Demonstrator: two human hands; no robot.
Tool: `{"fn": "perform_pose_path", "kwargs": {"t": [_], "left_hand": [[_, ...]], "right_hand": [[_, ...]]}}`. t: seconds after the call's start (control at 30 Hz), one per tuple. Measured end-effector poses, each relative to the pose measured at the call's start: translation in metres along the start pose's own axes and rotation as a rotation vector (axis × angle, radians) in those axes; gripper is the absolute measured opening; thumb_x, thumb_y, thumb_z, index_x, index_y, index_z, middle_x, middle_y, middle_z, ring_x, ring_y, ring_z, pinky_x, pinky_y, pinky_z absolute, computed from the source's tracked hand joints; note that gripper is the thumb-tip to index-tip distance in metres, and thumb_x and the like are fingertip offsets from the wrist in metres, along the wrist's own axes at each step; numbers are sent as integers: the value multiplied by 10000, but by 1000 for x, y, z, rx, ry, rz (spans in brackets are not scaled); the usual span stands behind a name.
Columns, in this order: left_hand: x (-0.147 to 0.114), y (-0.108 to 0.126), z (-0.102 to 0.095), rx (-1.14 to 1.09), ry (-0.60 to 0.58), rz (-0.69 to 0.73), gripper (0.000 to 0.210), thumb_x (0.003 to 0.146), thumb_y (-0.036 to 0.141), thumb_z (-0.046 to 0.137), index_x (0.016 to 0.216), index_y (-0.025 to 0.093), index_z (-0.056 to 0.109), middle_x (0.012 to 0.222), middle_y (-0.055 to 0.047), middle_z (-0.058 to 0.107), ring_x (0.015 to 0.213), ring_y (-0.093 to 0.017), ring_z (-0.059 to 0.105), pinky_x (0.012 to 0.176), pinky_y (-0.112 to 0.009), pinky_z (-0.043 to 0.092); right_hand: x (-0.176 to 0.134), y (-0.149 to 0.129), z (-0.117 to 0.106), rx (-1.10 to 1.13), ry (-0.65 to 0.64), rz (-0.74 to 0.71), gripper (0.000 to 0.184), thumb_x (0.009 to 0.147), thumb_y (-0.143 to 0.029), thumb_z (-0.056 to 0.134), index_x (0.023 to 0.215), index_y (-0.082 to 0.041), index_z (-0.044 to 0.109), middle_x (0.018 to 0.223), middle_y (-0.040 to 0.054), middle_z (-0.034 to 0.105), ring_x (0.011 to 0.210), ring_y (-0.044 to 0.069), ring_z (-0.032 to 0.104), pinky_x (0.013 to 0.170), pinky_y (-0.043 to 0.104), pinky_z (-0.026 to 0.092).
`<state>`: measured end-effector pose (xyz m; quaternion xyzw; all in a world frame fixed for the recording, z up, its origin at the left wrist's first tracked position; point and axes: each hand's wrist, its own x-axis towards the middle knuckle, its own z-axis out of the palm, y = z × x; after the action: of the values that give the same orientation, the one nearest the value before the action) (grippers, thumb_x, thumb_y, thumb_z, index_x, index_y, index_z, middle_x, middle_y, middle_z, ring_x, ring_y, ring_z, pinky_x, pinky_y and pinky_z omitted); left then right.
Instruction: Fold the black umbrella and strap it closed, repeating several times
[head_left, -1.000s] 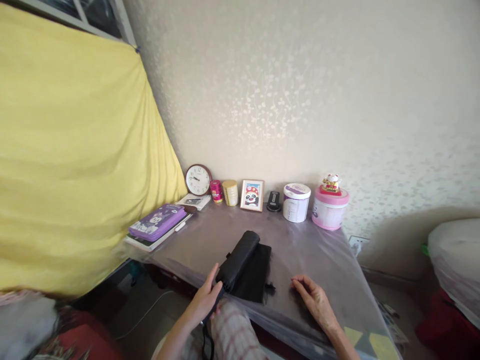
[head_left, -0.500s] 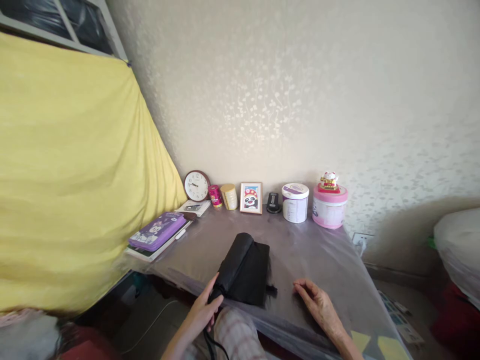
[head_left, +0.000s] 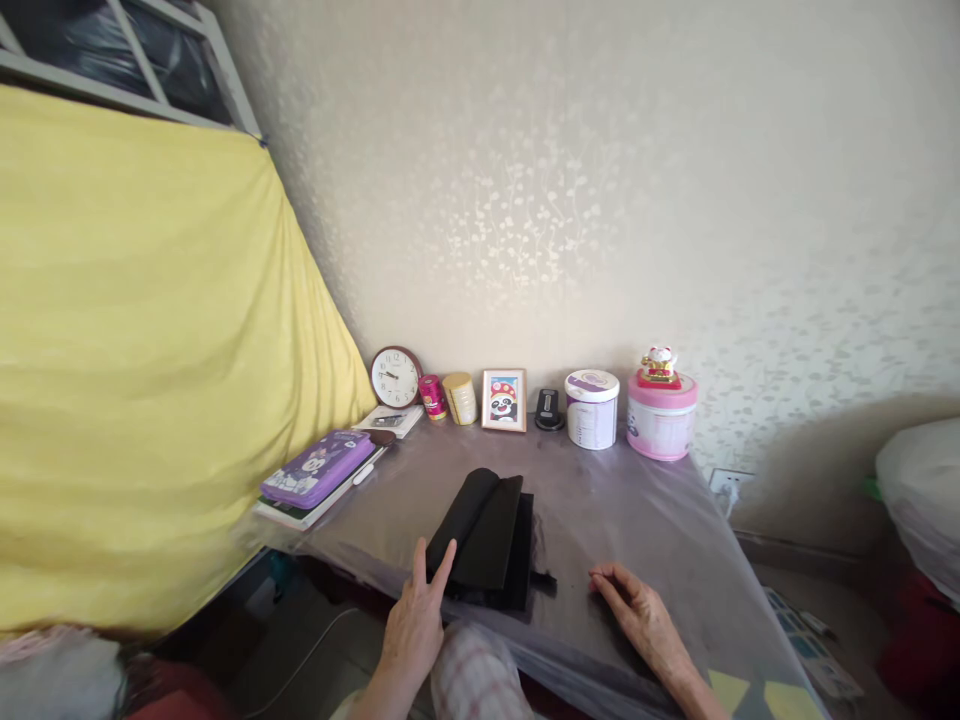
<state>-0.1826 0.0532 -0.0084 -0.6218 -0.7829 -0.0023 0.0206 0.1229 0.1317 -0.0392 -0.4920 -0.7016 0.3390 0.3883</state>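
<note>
the left hand [head_left: 415,615] spreads two fingers in a v against the near end of a black, partly rolled, cloth-like bundle [head_left: 481,530], which lies by the front edge of a purplish-grey, film-covered counter [head_left: 622,500] (whether it grips, i cannot tell); the right hand [head_left: 631,612], loosely curled, sits apart, right of the bundle, any hold unclear

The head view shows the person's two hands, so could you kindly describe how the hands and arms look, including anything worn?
The left hand and right hand are ungloved; no watch shows at either wrist. Both visible forearms are uncovered. Pale cloth shows beside the left one, perhaps a sleeve.
</note>
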Motion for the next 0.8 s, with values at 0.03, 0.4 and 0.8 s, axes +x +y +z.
{"fn": "perform_pose_path", "kwargs": {"t": [0.03, 0.4, 0.8], "left_hand": [[1, -1, 1, 21, -10, -10, 984, 667, -124, 395, 1428, 383, 31, 1486, -188, 111, 1069, -248, 573, 736, -257, 464], [11, -31, -32, -331, 75, 34, 864, 668, -21, 448, 1427, 298, 183, 1489, -108, 157, 1116, -230, 544, 851, -281, 444], [-11, 0, -74, -905, -71, 122, 422, 735, 239, 460, 1149, 155, 473, 668, -3, 615, 566, -176, 612, 552, -294, 505]], "right_hand": [[0, 0, 0, 0, -3, -1, 357, 839, -536, 439, 818, -221, 606, 710, 7, 640, 678, 172, 590, 660, 226, 453], [0, 0, 1, 15, 5, -23, 386, 845, -546, 414, 772, -214, 596, 703, 13, 628, 678, 175, 581, 657, 231, 451], [-2, 0, -1, 97, 30, -93, 383, 820, -538, 430, 759, -216, 626, 684, 22, 650, 645, 183, 589, 621, 239, 475]]}}
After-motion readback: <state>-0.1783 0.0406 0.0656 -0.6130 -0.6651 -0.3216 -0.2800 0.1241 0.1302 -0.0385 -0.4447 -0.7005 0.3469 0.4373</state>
